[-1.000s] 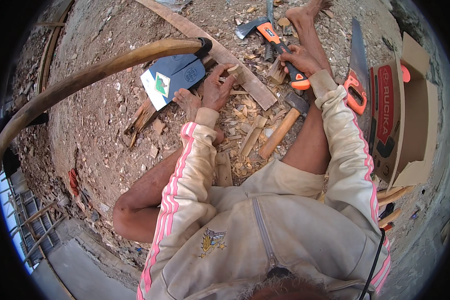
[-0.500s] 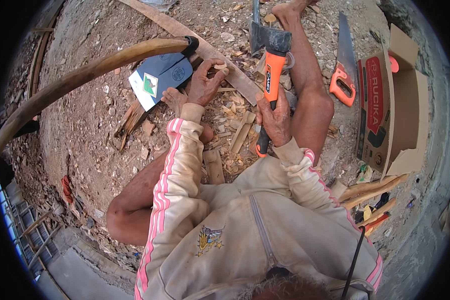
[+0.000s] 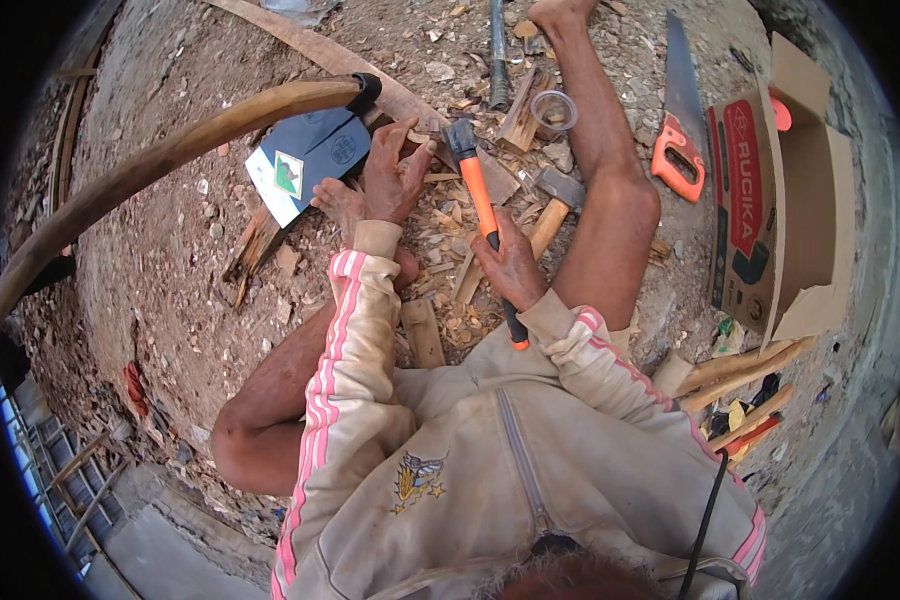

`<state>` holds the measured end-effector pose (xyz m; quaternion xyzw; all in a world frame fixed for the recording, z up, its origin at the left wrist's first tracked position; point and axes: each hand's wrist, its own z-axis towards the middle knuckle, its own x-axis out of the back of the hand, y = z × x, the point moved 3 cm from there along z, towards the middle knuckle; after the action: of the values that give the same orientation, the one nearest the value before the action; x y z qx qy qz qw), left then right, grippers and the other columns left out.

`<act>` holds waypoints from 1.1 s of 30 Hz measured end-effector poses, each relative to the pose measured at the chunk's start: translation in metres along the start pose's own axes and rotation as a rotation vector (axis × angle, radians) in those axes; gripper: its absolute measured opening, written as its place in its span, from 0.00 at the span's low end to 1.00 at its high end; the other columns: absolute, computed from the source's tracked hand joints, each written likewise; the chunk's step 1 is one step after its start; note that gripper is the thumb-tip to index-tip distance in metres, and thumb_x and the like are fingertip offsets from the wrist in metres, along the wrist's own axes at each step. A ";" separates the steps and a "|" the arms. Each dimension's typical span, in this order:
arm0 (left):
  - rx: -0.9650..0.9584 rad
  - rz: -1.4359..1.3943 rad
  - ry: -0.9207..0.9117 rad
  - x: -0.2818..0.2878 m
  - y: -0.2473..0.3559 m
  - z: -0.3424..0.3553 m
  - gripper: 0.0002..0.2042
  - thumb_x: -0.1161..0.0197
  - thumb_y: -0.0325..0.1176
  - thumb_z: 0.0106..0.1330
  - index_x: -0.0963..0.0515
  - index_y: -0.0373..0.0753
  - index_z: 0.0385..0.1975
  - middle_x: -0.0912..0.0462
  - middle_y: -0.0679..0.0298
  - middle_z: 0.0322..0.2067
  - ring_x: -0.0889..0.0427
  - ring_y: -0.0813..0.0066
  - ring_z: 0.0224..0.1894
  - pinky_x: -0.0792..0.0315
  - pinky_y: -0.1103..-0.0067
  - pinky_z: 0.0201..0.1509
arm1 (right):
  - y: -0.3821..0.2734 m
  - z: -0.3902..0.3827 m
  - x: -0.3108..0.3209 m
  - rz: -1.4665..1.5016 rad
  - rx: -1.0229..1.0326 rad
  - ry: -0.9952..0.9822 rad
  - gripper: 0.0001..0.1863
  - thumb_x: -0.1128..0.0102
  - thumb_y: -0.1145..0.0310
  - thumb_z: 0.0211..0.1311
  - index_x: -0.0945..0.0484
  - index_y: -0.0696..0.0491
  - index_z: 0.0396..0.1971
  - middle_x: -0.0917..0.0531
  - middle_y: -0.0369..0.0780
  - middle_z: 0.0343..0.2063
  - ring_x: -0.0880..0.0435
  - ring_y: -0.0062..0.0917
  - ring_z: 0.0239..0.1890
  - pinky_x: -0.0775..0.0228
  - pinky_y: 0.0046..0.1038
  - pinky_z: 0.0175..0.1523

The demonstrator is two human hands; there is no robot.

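Observation:
My right hand [image 3: 510, 262] is wrapped round the orange and black handle of a hatchet [image 3: 479, 190]. Its dark head is low, close to the fingertips of my left hand [image 3: 392, 182]. Between that hand's thumb and forefinger is a small piece of wood [image 3: 419, 139], partly covered by the fingers. A long flat board [image 3: 395, 100] runs behind it. Beside my left hand lies a hoe [image 3: 315, 150] with a dark blue blade and a curved wooden handle. A hammer [image 3: 561, 187] with a wooden handle rests on the ground by my right knee.
Wood chips [image 3: 450, 325] and offcuts cover the ground between my legs. An orange-handled saw [image 3: 682, 160] and an open cardboard box [image 3: 745, 210] are at the right. A clear plastic cup [image 3: 554, 110] and a metal bar [image 3: 498, 60] lie ahead, before my bare right foot.
The hatchet has swung down and left, its head now near my left fingers. My right hand moved slightly left and nearer me. The hammer and plastic cup show more fully.

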<state>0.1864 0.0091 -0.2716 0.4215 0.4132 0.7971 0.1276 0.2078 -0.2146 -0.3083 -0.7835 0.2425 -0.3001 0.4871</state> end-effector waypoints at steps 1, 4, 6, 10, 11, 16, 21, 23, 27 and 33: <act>-0.026 0.043 0.018 0.000 0.001 0.000 0.23 0.29 0.37 0.66 0.23 0.37 0.59 0.20 0.56 0.50 0.14 0.68 0.41 0.20 0.75 0.47 | -0.006 0.000 0.000 -0.016 0.026 0.004 0.22 0.42 0.66 0.66 0.33 0.61 0.55 0.23 0.51 0.25 0.19 0.44 0.29 0.28 0.41 0.36; 0.025 -0.154 0.080 -0.004 -0.002 0.001 0.22 0.28 0.36 0.65 0.23 0.34 0.56 0.18 0.56 0.45 0.13 0.67 0.41 0.20 0.75 0.47 | -0.028 -0.003 0.009 -0.171 0.064 0.069 0.23 0.42 0.66 0.67 0.33 0.60 0.58 0.20 0.54 0.29 0.17 0.46 0.30 0.28 0.43 0.37; 0.034 -0.100 0.067 -0.003 -0.005 0.003 0.20 0.28 0.34 0.65 0.22 0.34 0.54 0.17 0.56 0.43 0.13 0.66 0.41 0.20 0.74 0.48 | -0.037 -0.004 0.013 -0.163 0.118 0.125 0.22 0.43 0.66 0.68 0.33 0.61 0.58 0.19 0.54 0.30 0.17 0.48 0.31 0.28 0.43 0.37; 0.000 -0.052 -0.003 -0.001 -0.007 0.008 0.17 0.29 0.33 0.65 0.22 0.33 0.50 0.16 0.54 0.42 0.13 0.64 0.42 0.20 0.73 0.48 | -0.078 -0.011 0.031 0.004 0.239 0.158 0.21 0.45 0.66 0.72 0.34 0.60 0.59 0.18 0.54 0.30 0.17 0.51 0.31 0.27 0.43 0.35; -0.021 -0.032 -0.014 0.000 -0.006 0.010 0.17 0.29 0.33 0.65 0.22 0.34 0.50 0.16 0.54 0.43 0.13 0.63 0.43 0.20 0.73 0.48 | -0.088 -0.012 0.035 -0.008 0.291 0.184 0.21 0.45 0.66 0.73 0.34 0.60 0.59 0.18 0.54 0.29 0.17 0.51 0.31 0.28 0.43 0.35; -0.230 0.124 -0.007 0.002 0.006 0.019 0.16 0.30 0.33 0.65 0.21 0.38 0.50 0.16 0.56 0.47 0.14 0.56 0.45 0.19 0.69 0.48 | -0.103 -0.007 0.036 -0.071 0.449 0.254 0.20 0.44 0.63 0.74 0.35 0.58 0.57 0.19 0.52 0.26 0.17 0.52 0.28 0.28 0.45 0.33; -0.210 0.191 -0.011 0.002 0.004 0.022 0.16 0.31 0.34 0.66 0.21 0.40 0.51 0.17 0.57 0.50 0.15 0.53 0.48 0.19 0.67 0.47 | -0.059 0.019 0.025 -0.111 0.297 0.146 0.16 0.44 0.61 0.75 0.34 0.56 0.50 0.21 0.54 0.24 0.19 0.54 0.27 0.31 0.48 0.31; -0.209 0.187 -0.020 0.002 0.002 0.016 0.16 0.31 0.34 0.66 0.21 0.40 0.51 0.17 0.57 0.50 0.15 0.53 0.48 0.19 0.66 0.47 | -0.070 0.019 0.032 -0.110 0.297 0.120 0.16 0.44 0.60 0.75 0.33 0.56 0.50 0.21 0.53 0.24 0.19 0.53 0.26 0.31 0.47 0.30; -0.225 0.201 -0.023 0.000 0.000 0.020 0.15 0.31 0.34 0.66 0.21 0.39 0.51 0.16 0.56 0.49 0.15 0.53 0.48 0.19 0.66 0.47 | -0.111 0.002 0.042 0.021 0.322 0.216 0.16 0.43 0.61 0.74 0.31 0.56 0.49 0.21 0.52 0.24 0.18 0.52 0.26 0.31 0.45 0.29; -0.252 0.245 -0.015 -0.007 0.007 0.027 0.17 0.31 0.34 0.66 0.21 0.39 0.54 0.16 0.55 0.49 0.15 0.53 0.48 0.18 0.66 0.48 | -0.059 0.035 0.033 -0.118 0.254 0.136 0.18 0.42 0.59 0.74 0.30 0.58 0.50 0.20 0.52 0.25 0.18 0.49 0.26 0.30 0.44 0.32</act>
<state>0.2128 0.0156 -0.2626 0.4552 0.2545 0.8491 0.0846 0.2608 -0.1909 -0.2588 -0.7065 0.1885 -0.4090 0.5460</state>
